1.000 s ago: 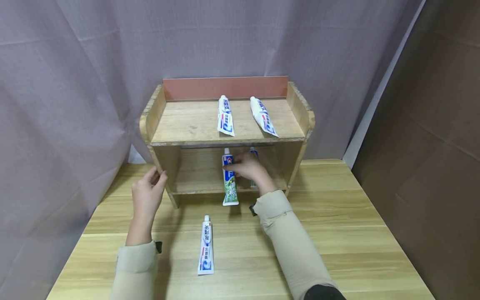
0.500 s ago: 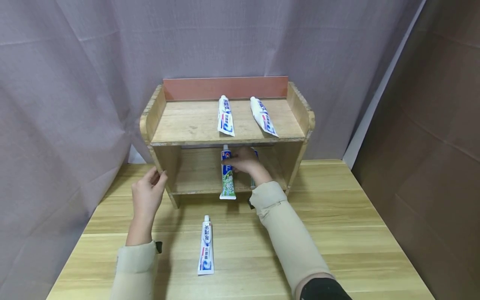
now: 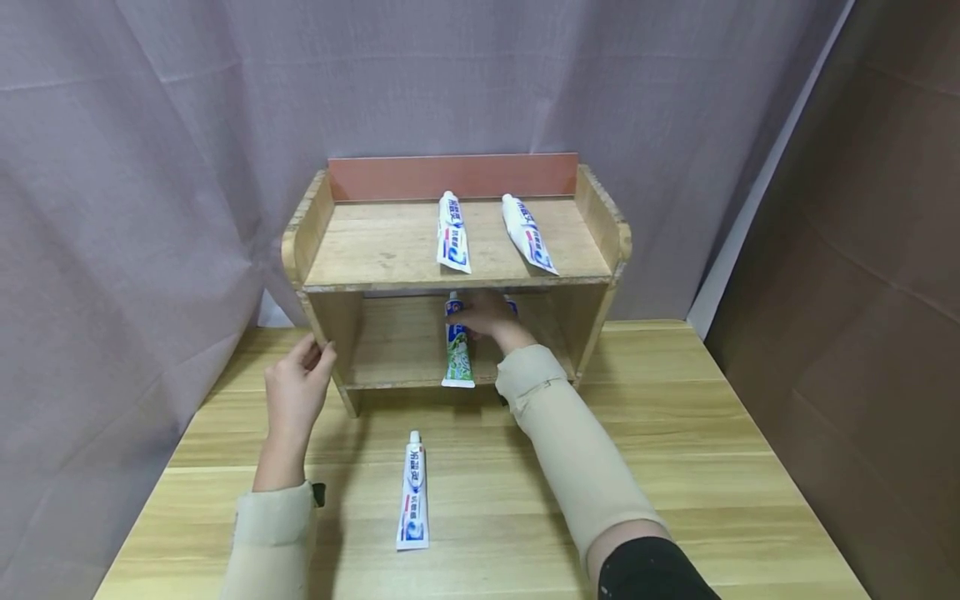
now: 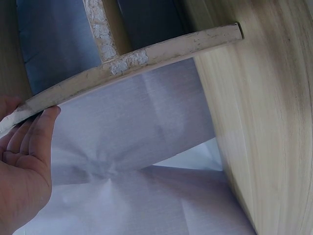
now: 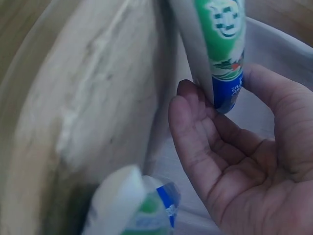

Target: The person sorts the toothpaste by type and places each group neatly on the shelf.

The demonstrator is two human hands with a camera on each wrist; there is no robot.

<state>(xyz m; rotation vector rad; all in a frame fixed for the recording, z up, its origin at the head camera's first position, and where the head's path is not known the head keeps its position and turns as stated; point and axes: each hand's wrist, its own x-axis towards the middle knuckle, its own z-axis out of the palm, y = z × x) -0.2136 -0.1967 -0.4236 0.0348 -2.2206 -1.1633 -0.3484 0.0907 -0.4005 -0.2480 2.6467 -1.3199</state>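
My right hand (image 3: 486,317) is inside the lower level of a small wooden shelf (image 3: 375,250), pinching a blue and green toothpaste tube (image 3: 459,358). The tube's cap points to the back and its flat end lies near the front edge. In the right wrist view the thumb and fingers hold this toothpaste tube (image 5: 226,49) near its blue end. A second toothpaste tube (image 3: 512,305), mostly hidden behind the hand, is to its right; that second tube (image 5: 146,215) shows low in the right wrist view. My left hand (image 3: 294,387) grips the shelf's left side panel (image 4: 63,93).
Two white toothpaste tubes, one in the middle (image 3: 452,233) and one to the right (image 3: 529,235), lie on the upper level. Another white tube (image 3: 412,500) lies on the wooden table (image 3: 712,467) in front. Grey curtain (image 3: 450,75) hangs behind.
My right hand has moved deeper into the lower level, taking the blue and green toothpaste tube back with it. My left hand has stayed on the side panel.
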